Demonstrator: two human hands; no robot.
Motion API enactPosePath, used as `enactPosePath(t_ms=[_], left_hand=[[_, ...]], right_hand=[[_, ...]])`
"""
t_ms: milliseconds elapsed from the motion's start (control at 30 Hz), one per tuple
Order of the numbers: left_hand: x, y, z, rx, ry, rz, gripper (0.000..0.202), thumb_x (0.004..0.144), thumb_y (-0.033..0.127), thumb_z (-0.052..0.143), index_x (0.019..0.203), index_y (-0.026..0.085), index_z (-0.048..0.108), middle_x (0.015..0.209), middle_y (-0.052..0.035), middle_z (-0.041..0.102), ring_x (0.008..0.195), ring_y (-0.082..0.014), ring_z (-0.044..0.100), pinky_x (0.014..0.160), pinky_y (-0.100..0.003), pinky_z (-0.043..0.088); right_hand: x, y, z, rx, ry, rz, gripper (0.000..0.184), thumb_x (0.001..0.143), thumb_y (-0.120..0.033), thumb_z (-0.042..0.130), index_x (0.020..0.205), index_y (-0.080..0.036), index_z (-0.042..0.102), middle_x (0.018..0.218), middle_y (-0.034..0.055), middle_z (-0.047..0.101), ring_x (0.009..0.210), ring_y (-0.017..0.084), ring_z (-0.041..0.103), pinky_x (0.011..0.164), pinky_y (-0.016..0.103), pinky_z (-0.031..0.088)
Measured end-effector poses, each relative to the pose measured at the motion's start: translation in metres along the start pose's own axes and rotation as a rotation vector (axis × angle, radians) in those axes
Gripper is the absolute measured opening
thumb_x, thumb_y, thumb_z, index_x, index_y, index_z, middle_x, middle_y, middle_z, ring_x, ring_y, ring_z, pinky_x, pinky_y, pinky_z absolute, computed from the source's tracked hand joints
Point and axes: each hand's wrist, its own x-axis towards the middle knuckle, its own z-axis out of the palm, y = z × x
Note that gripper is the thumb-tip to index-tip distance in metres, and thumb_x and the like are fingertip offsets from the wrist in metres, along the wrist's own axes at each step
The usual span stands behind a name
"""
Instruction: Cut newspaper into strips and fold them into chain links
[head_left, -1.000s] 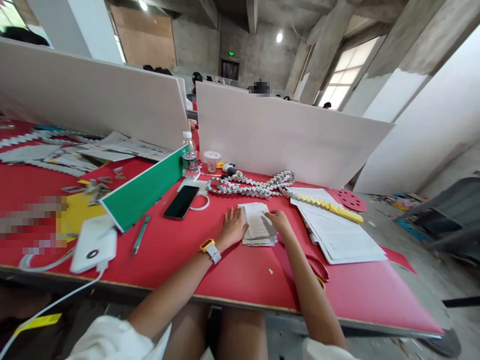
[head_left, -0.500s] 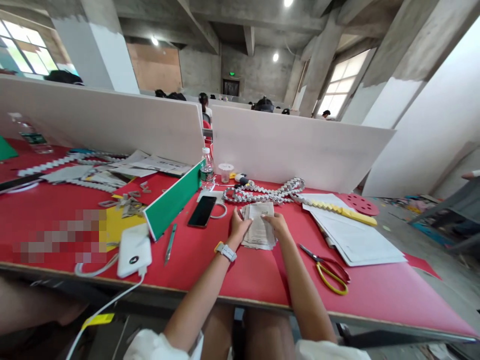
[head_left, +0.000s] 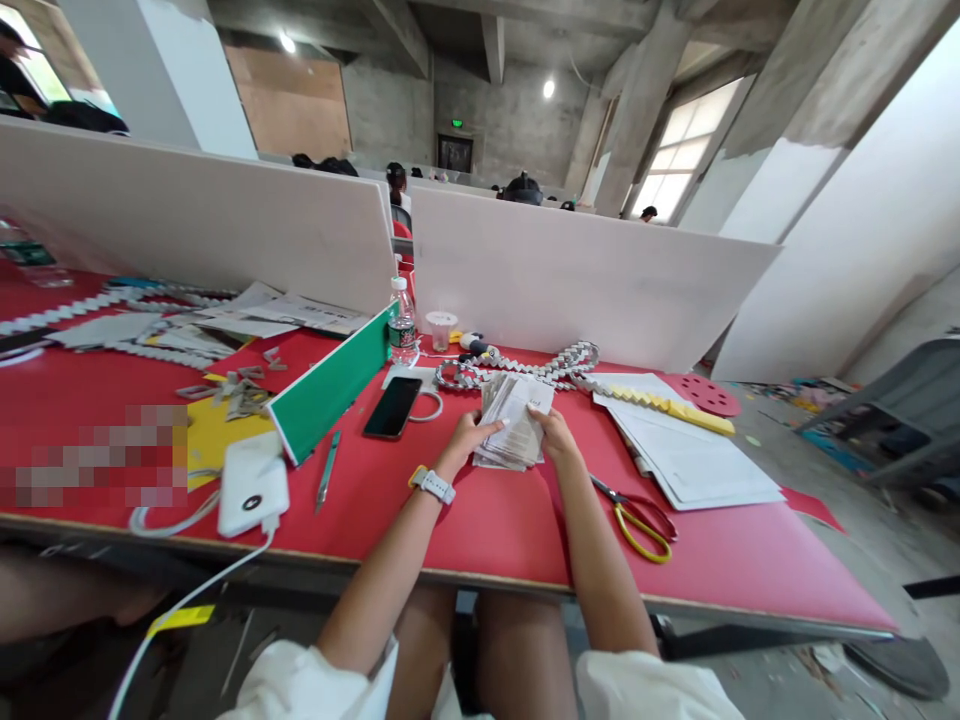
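A stack of printed paper pieces [head_left: 514,425] is held between my two hands above the red tabletop, its sheets slightly fanned. My left hand [head_left: 471,438] grips the stack's left side, thumb lying on top. On the opposite edge, my right hand [head_left: 553,430] pinches the upper right corner, thumb over the top sheet. Behind the stack lies a folded-paper zigzag chain [head_left: 517,370]. Scissors [head_left: 637,520] with red and yellow handles rest right of my right forearm. A black phone [head_left: 393,408] is left of my left hand.
A green divider [head_left: 330,385] stands left, with a water bottle [head_left: 403,325] at its far end. White sheets [head_left: 690,455] lie right. A power bank [head_left: 253,485] and a cutter knife [head_left: 328,470] lie left. White panels [head_left: 585,280] border the table's back.
The stack's sheets have spread and tilted, with the top sheet shifted up and right under my right hand. The camera view has shifted slightly.
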Motion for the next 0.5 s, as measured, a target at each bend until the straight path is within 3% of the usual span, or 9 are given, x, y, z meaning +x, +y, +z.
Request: enactPosePath(t_ms=[100, 200, 267, 333, 433, 500], left_hand=[[0.0, -0.001, 0.003, 0.042, -0.025, 0.051, 0.043, 0.056, 0.033, 0.082, 0.092, 0.012, 0.068, 0.09, -0.0107, 0.072, 0.081, -0.0241, 0.067, 0.076, -0.035, 0.052], [0.006, -0.002, 0.001, 0.099, 0.078, 0.112, 0.039, 0.058, 0.034, 0.081, 0.088, 0.012, 0.07, 0.085, -0.009, 0.072, 0.081, -0.026, 0.067, 0.076, -0.037, 0.052], [0.011, -0.001, -0.004, 0.088, 0.189, 0.171, 0.038, 0.058, 0.035, 0.08, 0.086, 0.012, 0.07, 0.084, -0.008, 0.072, 0.083, -0.0266, 0.067, 0.077, -0.037, 0.052], [0.016, 0.0, -0.01, -0.042, 0.269, 0.209, 0.04, 0.059, 0.035, 0.08, 0.09, 0.012, 0.068, 0.088, -0.0081, 0.072, 0.086, -0.0253, 0.066, 0.08, -0.037, 0.052], [0.021, -0.001, -0.018, -0.306, 0.289, 0.166, 0.046, 0.058, 0.032, 0.081, 0.096, 0.012, 0.065, 0.096, -0.0099, 0.071, 0.088, -0.0231, 0.067, 0.083, -0.037, 0.052], [0.024, -0.002, -0.021, -0.401, 0.289, 0.115, 0.046, 0.056, 0.029, 0.082, 0.095, 0.011, 0.065, 0.096, -0.0112, 0.071, 0.087, -0.0231, 0.067, 0.083, -0.039, 0.053]], right_hand=[[-0.003, -0.002, 0.004, -0.024, -0.057, -0.07, 0.042, 0.053, -0.037, 0.079, 0.086, -0.016, 0.063, 0.084, 0.0068, 0.072, 0.074, 0.023, 0.067, 0.074, 0.034, 0.053], [-0.004, -0.006, 0.007, -0.118, -0.054, -0.145, 0.048, 0.063, -0.054, 0.069, 0.092, -0.016, 0.062, 0.088, 0.0078, 0.071, 0.079, 0.022, 0.066, 0.073, 0.033, 0.051], [-0.001, -0.008, 0.005, -0.243, 0.093, -0.244, 0.05, 0.072, -0.06, 0.056, 0.094, -0.015, 0.062, 0.091, 0.0092, 0.069, 0.084, 0.022, 0.064, 0.075, 0.033, 0.05], [0.004, -0.006, 0.001, -0.462, 0.299, -0.318, 0.048, 0.077, -0.057, 0.05, 0.096, -0.014, 0.062, 0.096, 0.0119, 0.068, 0.091, 0.023, 0.062, 0.08, 0.033, 0.047], [0.008, 0.002, -0.005, -0.858, 0.466, -0.23, 0.048, 0.075, -0.046, 0.057, 0.107, -0.01, 0.06, 0.108, 0.0185, 0.063, 0.103, 0.028, 0.057, 0.089, 0.037, 0.043], [0.01, 0.009, -0.005, -1.072, 0.488, -0.177, 0.062, 0.072, -0.043, 0.063, 0.124, -0.01, 0.051, 0.124, 0.023, 0.054, 0.118, 0.033, 0.048, 0.094, 0.042, 0.038]])
